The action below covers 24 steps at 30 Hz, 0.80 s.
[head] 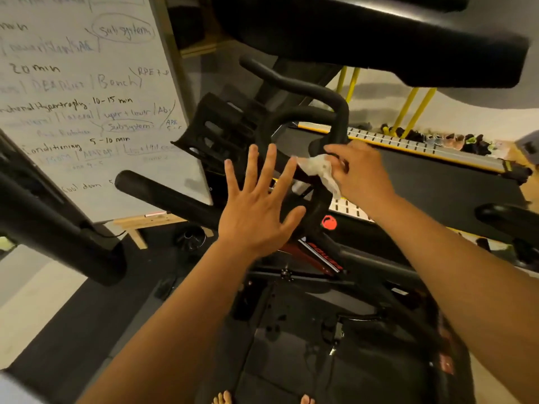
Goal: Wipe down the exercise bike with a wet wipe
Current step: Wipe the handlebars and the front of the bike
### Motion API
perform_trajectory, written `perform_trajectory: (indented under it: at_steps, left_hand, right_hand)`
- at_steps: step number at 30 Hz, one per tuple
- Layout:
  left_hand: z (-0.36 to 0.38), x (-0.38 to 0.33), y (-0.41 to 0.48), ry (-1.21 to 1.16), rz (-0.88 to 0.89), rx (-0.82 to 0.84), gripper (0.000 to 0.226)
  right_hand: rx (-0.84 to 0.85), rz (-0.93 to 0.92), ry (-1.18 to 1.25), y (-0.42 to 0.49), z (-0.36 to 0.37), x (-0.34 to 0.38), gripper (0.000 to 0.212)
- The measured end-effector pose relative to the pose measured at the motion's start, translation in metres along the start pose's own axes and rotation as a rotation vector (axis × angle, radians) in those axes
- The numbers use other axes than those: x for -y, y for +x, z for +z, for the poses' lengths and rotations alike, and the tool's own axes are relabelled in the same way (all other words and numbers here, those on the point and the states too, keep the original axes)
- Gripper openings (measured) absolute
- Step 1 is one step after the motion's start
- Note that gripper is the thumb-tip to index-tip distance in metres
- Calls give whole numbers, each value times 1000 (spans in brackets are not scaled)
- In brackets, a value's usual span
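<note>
White wipe (318, 169), long axis down-right

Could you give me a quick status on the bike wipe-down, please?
Left hand open, fingers spread. Right hand pinches wet wipe against handlebar. Nothing blocking.

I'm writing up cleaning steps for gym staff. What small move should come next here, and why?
Probably slide the right hand with the wet wipe up along the handlebar. The wipe is pinched against the bar's lower stretch, and more black bar curves on above it. The left hand is spread open and holds nothing.
</note>
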<state>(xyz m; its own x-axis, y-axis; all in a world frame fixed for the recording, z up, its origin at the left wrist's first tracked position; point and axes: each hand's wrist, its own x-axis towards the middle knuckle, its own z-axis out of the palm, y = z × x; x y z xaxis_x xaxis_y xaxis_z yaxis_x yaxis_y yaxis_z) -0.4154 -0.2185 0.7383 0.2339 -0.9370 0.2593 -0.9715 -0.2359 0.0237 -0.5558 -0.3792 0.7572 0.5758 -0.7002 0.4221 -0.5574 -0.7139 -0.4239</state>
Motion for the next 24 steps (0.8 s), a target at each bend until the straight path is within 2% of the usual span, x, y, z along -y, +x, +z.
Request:
perform_trajectory:
  at_steps: [2,5,10,13,16,21,24]
  left_hand:
    - [2,-1,0,32,-19,1,77]
    - [5,-2,2,43,-45,7,77]
    - [3,-2,3,30,-91,54,73]
    - [-1,-3,5,31,-114,107,72]
    - [-2,-3,7,21,-104,127,70]
    - [-3,-2,9,13,-98,125,71]
    - [-1,2,20,14,-17,85,68]
  right_hand:
    - [3,-11,29,-7,6,2,28]
    - [-82,-110,145,-37,13,10,20]
    - [18,-301,161,-50,6,0,18]
    - [-75,-204,84,3,4,-22,18]
    - [-98,-107,48,39,5,-26,21]
    - [-148,-68,183,-11,14,-1,25]
    - [-48,-42,279,-50,8,17,22]
